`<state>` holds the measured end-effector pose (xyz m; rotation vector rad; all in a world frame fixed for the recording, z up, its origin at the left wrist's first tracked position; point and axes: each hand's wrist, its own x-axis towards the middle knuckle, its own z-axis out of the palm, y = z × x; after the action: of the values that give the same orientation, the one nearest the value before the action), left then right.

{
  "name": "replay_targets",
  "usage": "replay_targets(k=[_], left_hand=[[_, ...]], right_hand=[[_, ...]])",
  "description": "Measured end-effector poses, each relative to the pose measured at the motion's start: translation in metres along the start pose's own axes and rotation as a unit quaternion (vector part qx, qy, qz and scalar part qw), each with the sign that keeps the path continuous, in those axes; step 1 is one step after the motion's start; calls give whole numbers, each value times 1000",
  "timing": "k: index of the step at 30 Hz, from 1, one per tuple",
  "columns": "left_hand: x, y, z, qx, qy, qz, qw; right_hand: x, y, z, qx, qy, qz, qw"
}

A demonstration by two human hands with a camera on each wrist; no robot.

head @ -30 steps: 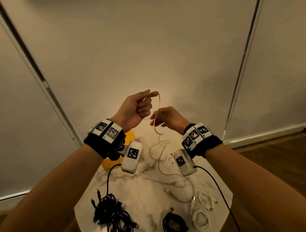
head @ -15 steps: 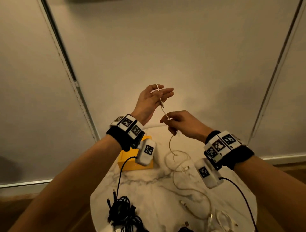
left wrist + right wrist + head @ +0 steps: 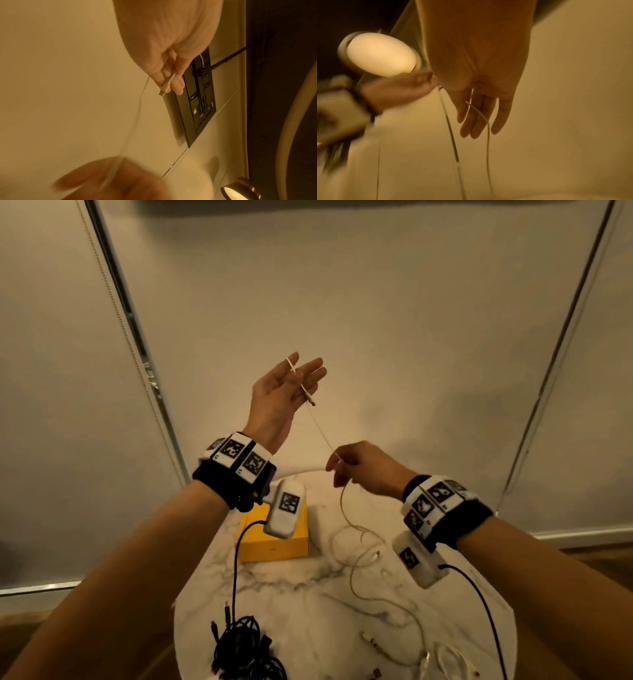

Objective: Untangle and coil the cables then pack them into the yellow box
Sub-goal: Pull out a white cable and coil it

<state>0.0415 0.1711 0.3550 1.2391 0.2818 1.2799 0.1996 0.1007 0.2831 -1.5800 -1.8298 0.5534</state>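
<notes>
My left hand (image 3: 298, 378) is raised above the table with its fingers nearly straight. A thin white cable (image 3: 322, 433) loops over one finger, and its plug (image 3: 165, 87) is clamped between two fingers. From there the cable runs taut down to my right hand (image 3: 339, 465), which pinches it between thumb and fingertips. Below that hand the cable falls in loose loops (image 3: 356, 542) on the marble table (image 3: 308, 594). The yellow box (image 3: 274, 546) sits at the table's far side, under my left wrist.
A tangle of black cables (image 3: 246, 648) lies at the table's near left. More white cables (image 3: 452, 659) lie at the near right. Pale blinds hang close behind the table. A lit round lamp (image 3: 380, 54) and a black wall panel (image 3: 197, 101) show in the wrist views.
My hands have drawn apart: the left rose and straightened its fingers, the right sank toward the table. The white cable now stretches taut between them.
</notes>
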Motion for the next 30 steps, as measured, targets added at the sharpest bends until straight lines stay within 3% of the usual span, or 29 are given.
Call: replay_targets(k=[2, 4, 6, 8, 11, 15, 17, 23, 27, 30], left_hand=[[0, 4, 4, 13, -15, 4, 1000], [-4, 6, 6, 41, -25, 24, 999], [-3, 8, 3, 90, -19, 63, 994], [3, 7, -6, 202, -5, 121, 972], [6, 1, -21, 372, -34, 139, 917], [-16, -5, -35, 607, -146, 92, 776], [-31, -3, -37, 628, -187, 59, 753], [-64, -6, -26, 555, -297, -69, 774], [-69, -21, -19, 390, -236, -159, 876], [-73, -35, -15, 286, -153, -192, 926]], right_hand=[[1, 8, 13, -33, -19, 24, 999], [2, 8, 11, 57, 32, 31, 997], [2, -2, 6, 126, 59, -6, 990], [-1, -17, 1, 144, 50, -58, 987], [-6, -41, -9, 132, 8, -101, 986], [-10, -37, -21, 54, 31, -111, 992], [-15, -27, -22, -2, 58, -105, 993], [-25, -4, -6, -67, 132, -88, 985], [-35, 19, 19, -37, 118, -28, 992], [-51, 43, 53, 21, 52, 40, 998]])
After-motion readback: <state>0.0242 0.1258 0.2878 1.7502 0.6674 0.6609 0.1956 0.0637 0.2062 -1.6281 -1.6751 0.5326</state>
